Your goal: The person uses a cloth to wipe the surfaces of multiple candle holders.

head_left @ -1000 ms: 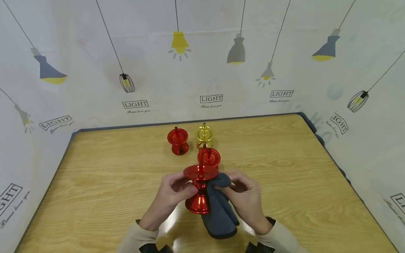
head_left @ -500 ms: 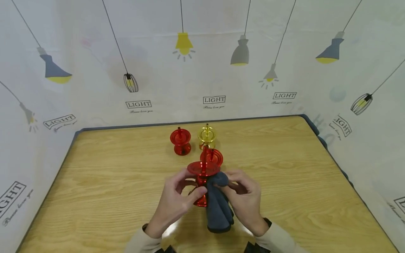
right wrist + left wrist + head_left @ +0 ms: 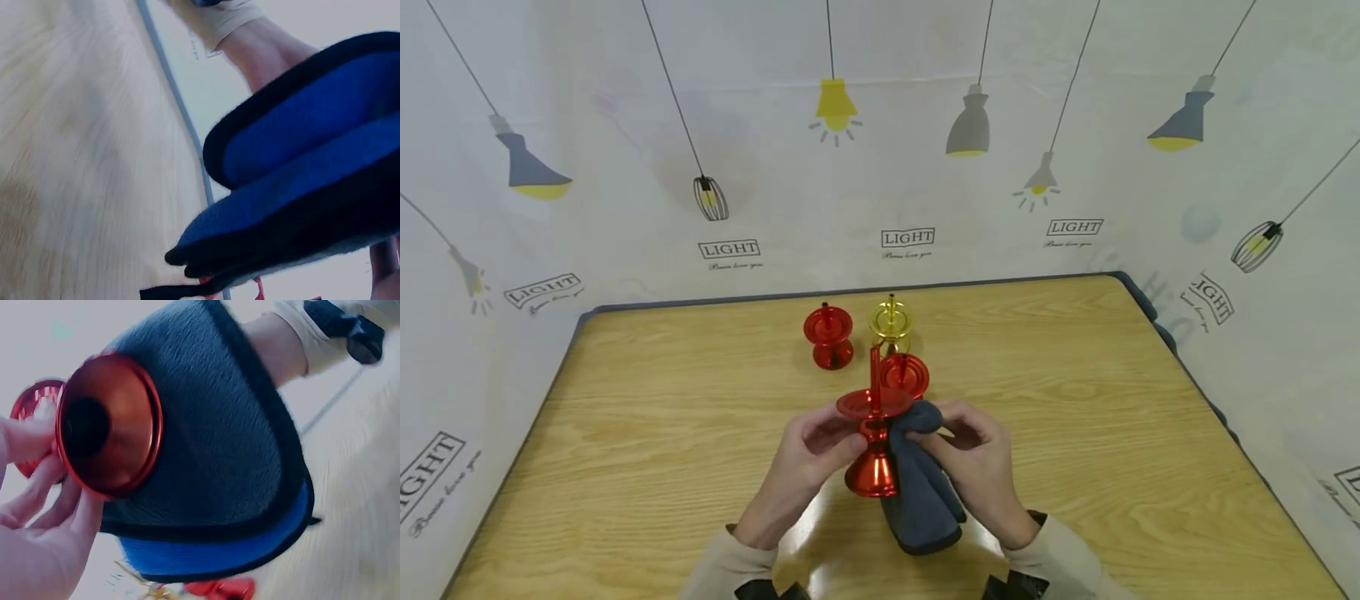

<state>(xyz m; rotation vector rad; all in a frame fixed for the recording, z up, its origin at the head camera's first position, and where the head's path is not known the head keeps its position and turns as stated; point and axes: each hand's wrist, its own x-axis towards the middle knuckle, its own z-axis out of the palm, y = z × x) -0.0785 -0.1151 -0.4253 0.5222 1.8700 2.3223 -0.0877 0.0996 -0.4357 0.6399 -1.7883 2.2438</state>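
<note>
My left hand (image 3: 815, 461) grips a shiny red candle holder (image 3: 872, 475) by its narrow stem, its spike pointing up. The holder's hollow underside faces the camera in the left wrist view, with the fingers (image 3: 75, 515) round its waist. My right hand (image 3: 977, 467) pinches a folded blue-grey cloth (image 3: 921, 508) with dark edging against the holder's right side. In the left wrist view the cloth (image 3: 206, 425) lies right behind the holder's base. The right wrist view shows the brighter blue inner faces of the cloth (image 3: 294, 131), which hides most of the right hand there.
Just beyond my hands stands a second red holder (image 3: 906, 377), partly covered by the held one. Farther back are a gold holder (image 3: 890, 321) and another red one (image 3: 827, 327). The wooden table (image 3: 647, 417) meets a printed backdrop (image 3: 790, 183) at its far edge.
The held candle holder dips and tilts away, then comes back a little to the left with more of its base showing. The cloth swings along with it. The standing holders stay put.
</note>
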